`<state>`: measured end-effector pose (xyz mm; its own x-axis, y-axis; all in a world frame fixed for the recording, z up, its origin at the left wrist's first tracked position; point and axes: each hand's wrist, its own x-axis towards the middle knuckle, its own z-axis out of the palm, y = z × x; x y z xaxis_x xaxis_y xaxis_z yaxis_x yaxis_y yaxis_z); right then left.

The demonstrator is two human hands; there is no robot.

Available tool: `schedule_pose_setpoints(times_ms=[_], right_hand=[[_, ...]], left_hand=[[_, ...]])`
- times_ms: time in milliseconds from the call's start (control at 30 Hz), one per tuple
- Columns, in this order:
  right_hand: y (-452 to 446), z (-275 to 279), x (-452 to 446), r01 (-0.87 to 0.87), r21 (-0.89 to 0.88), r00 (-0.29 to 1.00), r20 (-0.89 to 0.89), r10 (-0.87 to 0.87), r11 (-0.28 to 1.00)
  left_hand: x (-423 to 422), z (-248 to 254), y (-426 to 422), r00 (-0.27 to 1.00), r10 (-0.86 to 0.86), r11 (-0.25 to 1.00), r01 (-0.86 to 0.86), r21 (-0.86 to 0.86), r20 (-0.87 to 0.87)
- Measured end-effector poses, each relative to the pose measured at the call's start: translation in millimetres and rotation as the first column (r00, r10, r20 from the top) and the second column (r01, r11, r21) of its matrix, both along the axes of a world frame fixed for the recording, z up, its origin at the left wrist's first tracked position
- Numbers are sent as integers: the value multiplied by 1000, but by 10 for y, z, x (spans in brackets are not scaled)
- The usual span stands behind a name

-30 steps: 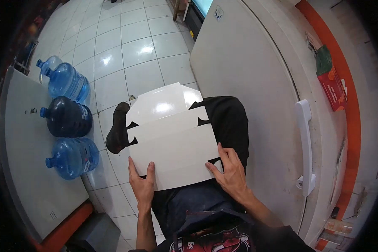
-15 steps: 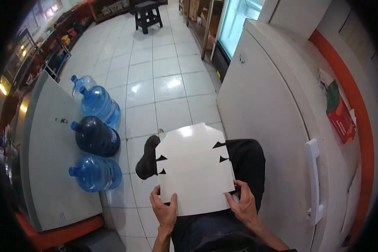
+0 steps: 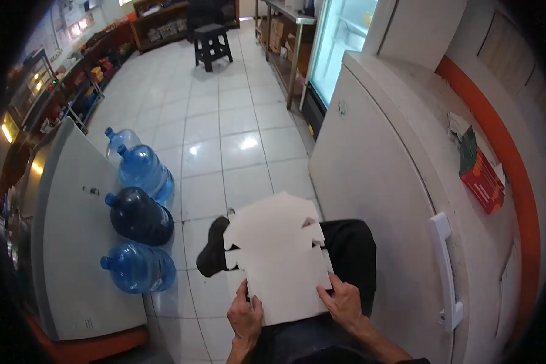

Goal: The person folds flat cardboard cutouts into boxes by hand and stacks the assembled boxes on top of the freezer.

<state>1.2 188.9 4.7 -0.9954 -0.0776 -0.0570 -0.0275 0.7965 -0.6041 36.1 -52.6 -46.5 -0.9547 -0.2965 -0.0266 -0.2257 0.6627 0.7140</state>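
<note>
A white flat cardboard box blank [image 3: 285,267] with notched sides lies over my lap, its near edge towards me. My left hand [image 3: 246,313] grips the near left edge, with the thumb beside the upper face and the fingers along the side. On the near right edge, my right hand [image 3: 344,301] pinches the cardboard, thumb on top and fingers at the side. The side flaps near both hands are bent a little. Part of the underside and some fingertips are hidden.
Several large water bottles [image 3: 141,267] stand on the tiled floor to the left, beside a grey-white cabinet [image 3: 91,255]. A white freezer [image 3: 382,182] with a handle is close on the right, a red-green box [image 3: 482,176] on it. A black stool [image 3: 212,45] stands far ahead.
The view has tilted up slightly. My hands have drawn closer together, and the cardboard's side flaps are now folded more, with the far part tilting and its notches changing shape.
</note>
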Motion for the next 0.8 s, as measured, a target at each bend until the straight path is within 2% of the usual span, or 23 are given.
schedule_pose_setpoints(times_ms=[100, 133, 233, 333, 367, 467, 533, 633, 767, 800], right_hand=[[-4, -103, 56, -31, -16, 998, -59, 30, 999], [-24, -105, 59, -34, -34, 995, -90, 30, 999], [-68, -51, 79, -139, 125, 990, 6, 139, 982], [-88, -145, 111, -208, 175, 976, -25, 216, 962], [-90, -175, 119, -226, 183, 970, -50, 239, 957], [-149, 32, 57, -257, 173, 966, 21, 258, 951], [-150, 124, 20, -283, 153, 959, 47, 279, 947], [-95, 155, -21, -316, 149, 946, 130, 298, 937], [-30, 103, -68, -317, 148, 939, 187, 288, 937], [-12, 78, -89, -289, 58, 944, 186, 274, 956]], left_hand=[[-15, 122, 16, 978, -59, 998, 64, -19, 202], [8, 94, 30, 988, -81, 997, 82, 0, 130], [-9, -30, 95, 990, -87, 992, 96, 76, -109], [16, -153, 52, 991, -76, 979, 95, 180, -111], [10, -186, 31, 994, -52, 966, 73, 248, -91], [-53, -140, -9, 1000, -8, 913, -1, 408, 20], [-169, 84, -47, 990, -13, 887, -54, 458, 143], [-258, -145, -202, 979, 53, 811, -156, 564, 194], [-324, -210, -285, 955, -47, 737, -164, 656, 292], [-339, -238, -303, 950, -84, 722, -149, 676, 300]])
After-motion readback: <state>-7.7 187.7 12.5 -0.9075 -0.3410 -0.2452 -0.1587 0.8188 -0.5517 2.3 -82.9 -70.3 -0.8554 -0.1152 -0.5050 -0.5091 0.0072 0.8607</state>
